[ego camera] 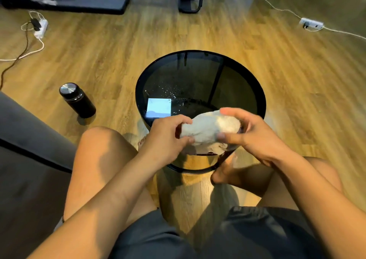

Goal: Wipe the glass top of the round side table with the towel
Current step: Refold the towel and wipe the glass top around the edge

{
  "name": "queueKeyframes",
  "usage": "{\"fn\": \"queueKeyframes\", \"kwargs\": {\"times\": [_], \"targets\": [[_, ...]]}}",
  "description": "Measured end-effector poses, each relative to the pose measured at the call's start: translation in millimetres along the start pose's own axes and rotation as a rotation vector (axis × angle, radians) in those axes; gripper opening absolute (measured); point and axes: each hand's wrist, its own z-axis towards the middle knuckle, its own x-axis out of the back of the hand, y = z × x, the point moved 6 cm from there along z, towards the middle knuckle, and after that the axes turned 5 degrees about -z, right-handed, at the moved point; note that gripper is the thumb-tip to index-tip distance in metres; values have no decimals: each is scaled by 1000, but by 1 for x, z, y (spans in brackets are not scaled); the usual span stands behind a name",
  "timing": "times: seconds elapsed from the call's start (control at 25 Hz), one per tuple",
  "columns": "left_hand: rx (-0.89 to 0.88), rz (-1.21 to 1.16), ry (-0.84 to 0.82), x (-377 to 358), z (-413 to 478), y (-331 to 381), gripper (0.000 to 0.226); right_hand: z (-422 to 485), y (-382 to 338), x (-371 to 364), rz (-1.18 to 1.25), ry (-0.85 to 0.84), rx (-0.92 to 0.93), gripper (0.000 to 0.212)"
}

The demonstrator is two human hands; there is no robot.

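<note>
- Far left, a dark flask stands on the wooden floor, well apart from the round side table.
- My left hand pinches the left end of the towel, thumb and fingers closed on it.
- The towel sits bunched over the table's near edge, droplets on the glass beyond.
- My right hand clamps the towel's right end.

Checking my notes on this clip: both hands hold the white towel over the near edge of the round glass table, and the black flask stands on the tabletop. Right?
Not quite. The head view shows the black flask standing on the wooden floor, left of the table, not on it. The rest holds: left hand and right hand both hold the towel over the near edge.
</note>
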Motion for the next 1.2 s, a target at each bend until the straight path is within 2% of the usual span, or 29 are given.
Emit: {"fn": "queueKeyframes", "kwargs": {"times": [0.08, 0.12, 0.16, 0.2, 0.28, 0.32, 0.4, 0.48, 0.6, 0.68, 0.8, 0.84, 0.92, 1.04, 1.12, 1.16, 1.2], "targets": [[-130, 43, 13, 4, 2, 10, 18, -1, -2, -1, -550, -20, 112, 46], [-153, 19, -36, 3, 5, 10, 11, -1, -4, 0, -710, 28, 180, 33], [-125, -56, -103, 1, 8, 8, 8, 0, -6, 4, -713, 64, 212, 21], [-38, -194, -164, -1, 13, 3, 9, 4, -7, 8, -618, 58, 202, 14], [169, -470, -218, -10, 24, -6, 12, 17, -5, 14, -239, -12, 85, 13], [199, -483, -197, -12, 34, -7, 12, 24, -5, 16, -122, -26, 40, 14], [145, -422, -134, -7, 55, -1, 9, 41, -8, 25, -109, 15, 50, 14], [50, -453, -94, 3, 73, 7, 6, 55, -14, 36, -98, 75, 139, 15], [-7, -492, -112, 3, 81, 6, 5, 62, -13, 45, -72, 120, 276, 20], [88, -426, -165, -18, 68, -15, 6, 55, 14, 32, -212, 105, 298, 24], [233, -286, -341, -58, 30, -54, 12, 35, 74, -3, -367, -92, 141, 22], [242, -273, -328, -65, 26, -63, 13, 34, 85, -7, -391, -107, 114, 20], [255, -240, -172, -64, 36, -76, 11, 52, 86, -1, -384, 0, 122, 18], [267, -33, 4, -59, 59, -84, 12, 93, 78, 0, -484, 143, 71, 18], [214, 172, 15, -62, 72, -85, 18, 110, 79, -4, -649, 191, -55, 35], [167, 276, 2, -63, 78, -83, 23, 115, 72, -7, -828, 227, 2, 47], [121, 356, -9, -61, 83, -82, 29, 117, 61, -14, -1000, 235, 179, 56]]}}
